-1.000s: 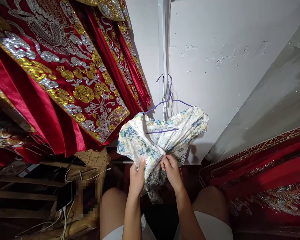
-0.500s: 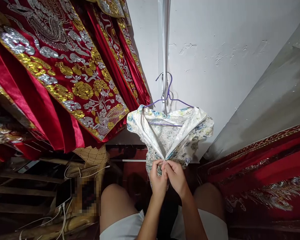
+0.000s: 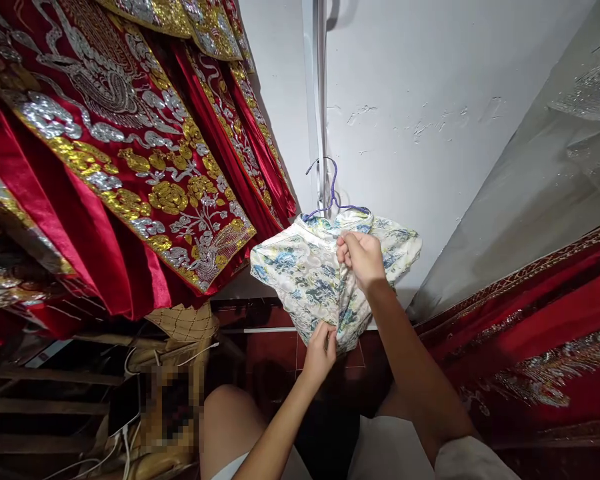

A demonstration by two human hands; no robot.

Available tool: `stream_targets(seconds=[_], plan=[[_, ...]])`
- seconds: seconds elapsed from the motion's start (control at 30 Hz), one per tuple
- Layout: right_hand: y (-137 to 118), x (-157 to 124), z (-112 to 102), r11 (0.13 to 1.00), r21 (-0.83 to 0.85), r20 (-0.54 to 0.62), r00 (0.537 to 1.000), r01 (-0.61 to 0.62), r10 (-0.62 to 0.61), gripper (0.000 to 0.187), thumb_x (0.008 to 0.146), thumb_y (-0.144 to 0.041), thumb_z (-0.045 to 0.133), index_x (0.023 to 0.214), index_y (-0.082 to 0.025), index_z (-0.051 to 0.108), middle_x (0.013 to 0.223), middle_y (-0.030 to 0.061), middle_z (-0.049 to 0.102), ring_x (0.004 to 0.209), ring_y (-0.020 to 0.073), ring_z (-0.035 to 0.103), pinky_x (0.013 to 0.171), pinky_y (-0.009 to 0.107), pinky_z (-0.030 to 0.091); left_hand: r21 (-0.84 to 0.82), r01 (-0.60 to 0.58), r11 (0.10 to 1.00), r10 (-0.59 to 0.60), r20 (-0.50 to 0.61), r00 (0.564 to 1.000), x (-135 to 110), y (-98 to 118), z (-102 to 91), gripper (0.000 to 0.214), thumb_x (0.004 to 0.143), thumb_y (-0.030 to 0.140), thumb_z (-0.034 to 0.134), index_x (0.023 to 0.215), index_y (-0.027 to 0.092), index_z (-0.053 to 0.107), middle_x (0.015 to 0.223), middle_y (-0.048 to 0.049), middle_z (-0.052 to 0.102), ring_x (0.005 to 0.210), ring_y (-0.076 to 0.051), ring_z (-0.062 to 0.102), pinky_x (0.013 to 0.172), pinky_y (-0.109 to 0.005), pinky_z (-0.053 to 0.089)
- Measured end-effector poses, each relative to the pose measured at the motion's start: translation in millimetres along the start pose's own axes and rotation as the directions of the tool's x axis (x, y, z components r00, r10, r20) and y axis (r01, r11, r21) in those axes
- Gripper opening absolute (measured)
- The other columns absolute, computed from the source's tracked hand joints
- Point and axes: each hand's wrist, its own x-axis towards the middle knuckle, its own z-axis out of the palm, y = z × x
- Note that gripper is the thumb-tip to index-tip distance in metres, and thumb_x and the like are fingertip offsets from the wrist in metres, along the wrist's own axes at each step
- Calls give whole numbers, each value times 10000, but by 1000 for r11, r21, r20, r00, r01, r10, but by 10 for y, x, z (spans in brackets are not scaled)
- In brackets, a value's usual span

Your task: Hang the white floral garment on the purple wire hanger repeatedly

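A cream garment with blue and green floral print [image 3: 295,267], short-sleeved, hangs on a purple hanger [image 3: 333,190] in front of the white wall. A zipper [image 3: 339,293] runs down its middle, its edges drawn together below the neckline. My right hand [image 3: 363,257] is closed at the top of this line, fingers pinched on the zipper pull, which they hide. Lower down, my left hand [image 3: 322,350] pinches the cloth beside the bottom of the zipper.
Red robes with gold and silver sequin embroidery [image 3: 180,193] hang at the left. Red embroidered cloth [image 3: 555,347] is at the right. A wooden rack [image 3: 45,405] at lower left bears a phone [image 3: 125,403] with white cables. A pale pole [image 3: 314,87] stands against the wall.
My right hand has moved up from the lower zipper to near the neckline, and the gaping opening has closed. My left hand has stayed low on the cloth. The view has shifted slightly.
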Motion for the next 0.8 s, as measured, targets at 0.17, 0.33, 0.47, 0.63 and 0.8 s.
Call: stream_targets(seconds=[0.17,0.33,0.47,0.63,0.8], plan=[[18,-60,82,996,-28,43,996,81,-79,318,920,-416,607,686,-203,570,474,-36,534,389,75,370,420,220,271,-14,-62,998,64,171,983,383,233,-242,165,986,262,540,900,202,667,881,-76,682,859,-224,653,807,-333,508],[92,-239,51,990,-44,137,982,136,-129,312,951,-428,570,723,-216,561,490,-48,509,432,94,403,467,238,311,3,-283,959,281,-117,953,1215,875,-684,300,1017,284,547,1292,210,641,1095,-101,714,964,-212,672,896,-339,510],[76,-225,34,978,-84,154,973,189,-174,333,966,-460,543,734,-222,557,500,-44,491,451,106,396,483,252,302,152,-428,891,440,-49,897,1685,1239,-852,210,1038,271,521,1159,187,671,1021,-78,696,932,-188,648,861,-310,504],[528,-163,-36,924,-322,129,977,206,-172,367,935,-424,551,633,-239,455,511,-52,380,496,115,313,502,281,221,285,-452,846,511,-184,840,1748,1306,-982,156,1041,243,499,1000,169,630,952,-58,662,923,-172,618,854,-288,466],[1153,-310,-102,856,-463,73,973,228,-220,418,930,-369,498,592,-242,288,533,-58,264,524,116,262,553,305,186,68,-216,974,211,-617,758,1849,921,-1350,216,1021,374,546,965,175,608,910,-15,614,862,-141,576,812,-248,440]])
